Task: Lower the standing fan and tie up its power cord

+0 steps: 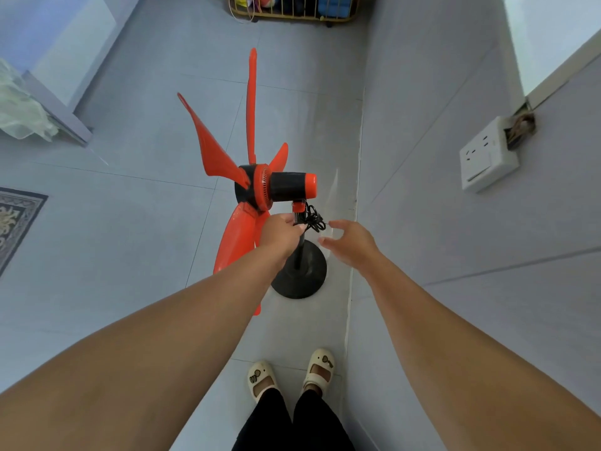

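Observation:
A standing fan (286,187) with bare orange blades and a black-and-orange motor housing stands on the tiled floor on a round black base (305,275). Its black power cord (313,219) hangs in a bundle of loops just under the motor, against the pole. My left hand (281,234) is closed around the top of the pole and touches the cord bundle. My right hand (349,242) hovers just right of the bundle, fingers spread, holding nothing. The pole is partly hidden by my left hand.
A grey wall runs close on the right with a white socket plate (487,154) hanging loose from it. A wire basket (292,11) of things stands at the far end. A patterned rug (16,219) lies at left. My feet in pale slippers (292,372) stand behind the fan base.

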`<state>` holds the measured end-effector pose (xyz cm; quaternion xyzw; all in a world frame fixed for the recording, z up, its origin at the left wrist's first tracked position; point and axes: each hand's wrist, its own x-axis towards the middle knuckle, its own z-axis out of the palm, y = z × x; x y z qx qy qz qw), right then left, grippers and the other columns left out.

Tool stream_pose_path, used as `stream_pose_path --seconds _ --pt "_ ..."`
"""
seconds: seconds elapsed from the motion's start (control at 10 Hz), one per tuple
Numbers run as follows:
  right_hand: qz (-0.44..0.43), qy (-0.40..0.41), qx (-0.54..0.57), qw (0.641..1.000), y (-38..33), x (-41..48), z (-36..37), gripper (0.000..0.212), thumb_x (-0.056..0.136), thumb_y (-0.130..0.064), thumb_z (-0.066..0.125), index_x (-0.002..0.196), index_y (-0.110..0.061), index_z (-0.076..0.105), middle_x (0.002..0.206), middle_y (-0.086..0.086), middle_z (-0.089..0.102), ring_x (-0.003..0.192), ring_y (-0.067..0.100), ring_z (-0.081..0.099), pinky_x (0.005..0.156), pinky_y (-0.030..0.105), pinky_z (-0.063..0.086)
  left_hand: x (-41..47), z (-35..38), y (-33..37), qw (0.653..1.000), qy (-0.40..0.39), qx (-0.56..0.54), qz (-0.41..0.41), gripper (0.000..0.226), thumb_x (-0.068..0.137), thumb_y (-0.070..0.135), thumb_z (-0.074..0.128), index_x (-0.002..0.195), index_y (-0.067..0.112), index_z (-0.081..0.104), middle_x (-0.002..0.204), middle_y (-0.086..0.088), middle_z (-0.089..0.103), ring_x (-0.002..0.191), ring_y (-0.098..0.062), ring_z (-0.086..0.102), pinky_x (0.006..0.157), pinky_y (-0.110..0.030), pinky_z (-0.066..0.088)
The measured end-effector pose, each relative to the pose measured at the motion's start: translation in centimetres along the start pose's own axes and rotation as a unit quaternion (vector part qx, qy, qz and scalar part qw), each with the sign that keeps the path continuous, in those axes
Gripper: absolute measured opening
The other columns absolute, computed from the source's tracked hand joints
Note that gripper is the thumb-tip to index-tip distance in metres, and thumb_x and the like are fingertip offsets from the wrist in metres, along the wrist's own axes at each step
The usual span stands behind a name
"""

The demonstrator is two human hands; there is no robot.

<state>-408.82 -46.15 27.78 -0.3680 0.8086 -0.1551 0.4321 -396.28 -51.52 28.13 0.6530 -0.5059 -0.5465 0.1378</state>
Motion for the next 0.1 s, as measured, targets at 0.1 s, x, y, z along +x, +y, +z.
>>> stream_pose_path --seconds 0.1 --pt "-0.033 0.065 -0.096 0.993 -0.45 -1.29 -0.50 0.059 0.087 -0.042 0.067 0.140 -0.027 0.048 0.147 -0.001 0.048 0.135 0.026 0.044 0.107 0.045 0.040 -1.10 -0.52 -0.05 0.989 0.023 0.116 0.093 0.050 0.098 0.019 0.056 0.145 0.012 0.044 0.147 -0.009 0.051 0.133 -0.027 0.050 0.108 -0.036 0.039"
